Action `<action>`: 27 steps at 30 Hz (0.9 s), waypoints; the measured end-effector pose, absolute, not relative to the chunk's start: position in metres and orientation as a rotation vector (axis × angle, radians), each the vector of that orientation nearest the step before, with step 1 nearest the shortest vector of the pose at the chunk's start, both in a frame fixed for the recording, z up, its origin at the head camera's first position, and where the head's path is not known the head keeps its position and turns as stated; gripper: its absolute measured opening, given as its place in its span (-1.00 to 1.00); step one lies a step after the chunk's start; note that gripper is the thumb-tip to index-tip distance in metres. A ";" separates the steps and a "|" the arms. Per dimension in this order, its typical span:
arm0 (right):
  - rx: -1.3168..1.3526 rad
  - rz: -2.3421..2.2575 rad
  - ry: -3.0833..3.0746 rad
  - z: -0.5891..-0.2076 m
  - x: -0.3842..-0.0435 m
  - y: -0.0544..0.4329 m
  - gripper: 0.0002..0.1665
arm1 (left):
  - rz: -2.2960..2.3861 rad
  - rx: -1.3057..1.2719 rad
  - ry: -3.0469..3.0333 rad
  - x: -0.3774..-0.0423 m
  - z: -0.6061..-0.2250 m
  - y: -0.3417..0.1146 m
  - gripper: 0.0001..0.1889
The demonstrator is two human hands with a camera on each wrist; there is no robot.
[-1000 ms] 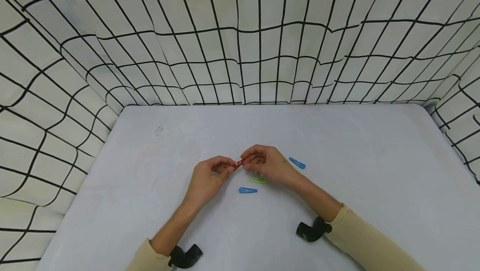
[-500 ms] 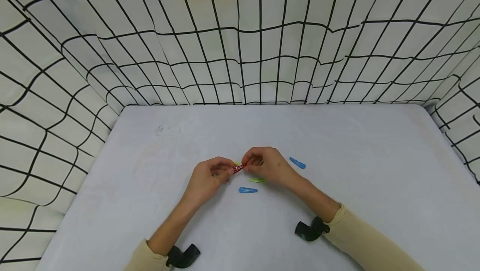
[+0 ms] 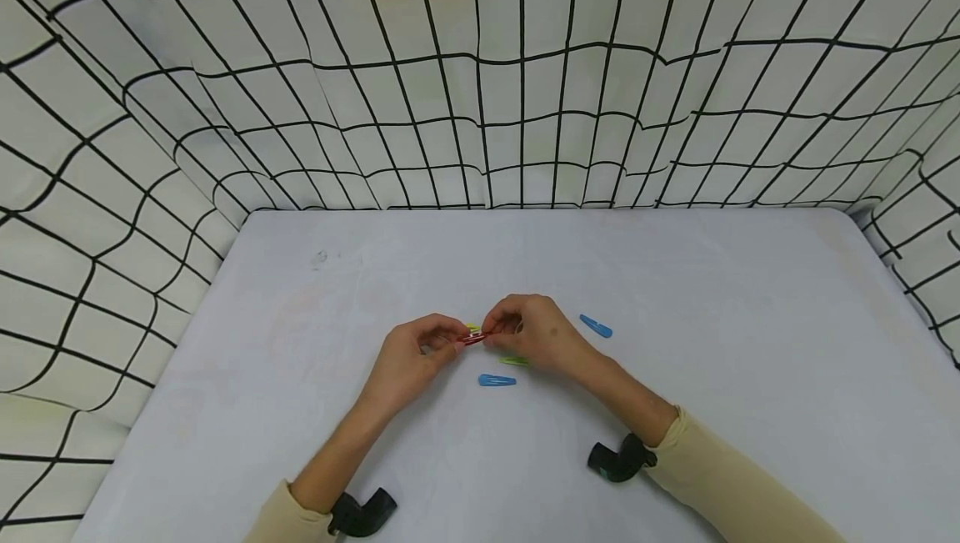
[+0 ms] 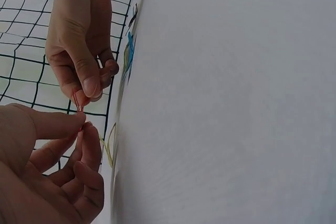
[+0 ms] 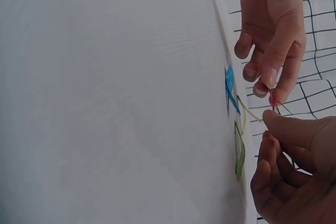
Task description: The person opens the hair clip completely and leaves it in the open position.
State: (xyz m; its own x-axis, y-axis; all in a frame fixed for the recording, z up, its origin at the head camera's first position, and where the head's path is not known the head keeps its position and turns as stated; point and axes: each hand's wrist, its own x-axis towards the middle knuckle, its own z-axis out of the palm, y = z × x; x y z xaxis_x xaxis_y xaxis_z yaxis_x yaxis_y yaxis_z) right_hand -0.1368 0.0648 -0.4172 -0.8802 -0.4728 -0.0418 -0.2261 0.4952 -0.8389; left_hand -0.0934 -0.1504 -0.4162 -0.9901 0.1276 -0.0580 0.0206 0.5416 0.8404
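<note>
A red snap hair clip (image 3: 472,339) is held above the table between both hands. My left hand (image 3: 411,359) pinches its left end between thumb and fingers, and my right hand (image 3: 542,333) pinches the right end. In the left wrist view the red clip (image 4: 79,100) spans the short gap between the fingertips. The fingers cover both its ends, so I cannot tell whether it is snapped flat. Just below the right hand lies a green hair clip (image 3: 514,361), partly covered. Behind the red one, a yellow-green clip (image 3: 473,327) peeks out.
One blue hair clip (image 3: 497,380) lies on the white table (image 3: 675,276) nearer the person. Another blue clip (image 3: 596,326) lies right of the right hand. Black netting (image 3: 520,62) over white sheeting encloses the back and sides. Each wrist wears a black mount (image 3: 621,460).
The red clip has turned from a slant to nearly level. Both hands have shifted only slightly, still gripping it, and the yellow-green clip behind has come into sight.
</note>
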 end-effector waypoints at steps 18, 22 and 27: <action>-0.574 -1.263 2.466 -0.415 -0.134 0.058 -0.92 | 1.098 0.111 2.933 -0.086 -0.413 -0.144 -0.80; -0.593 -1.234 2.470 -0.415 -0.134 0.058 -0.92 | 1.058 0.114 2.958 -0.086 -0.412 -0.143 -0.81; -0.606 -1.186 2.471 -0.417 -0.135 0.057 -0.91 | 1.007 0.093 2.951 -0.085 -0.410 -0.142 -0.83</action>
State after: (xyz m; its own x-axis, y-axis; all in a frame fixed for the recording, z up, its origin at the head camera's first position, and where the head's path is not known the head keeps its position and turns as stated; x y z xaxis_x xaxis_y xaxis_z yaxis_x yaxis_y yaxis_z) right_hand -0.1348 0.0571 -0.4173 -0.8538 -0.5083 -0.1122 -0.2305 0.5624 -0.7941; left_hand -0.0845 -0.1422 -0.4100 -0.9980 0.0636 -0.0016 0.0493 0.7899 0.6112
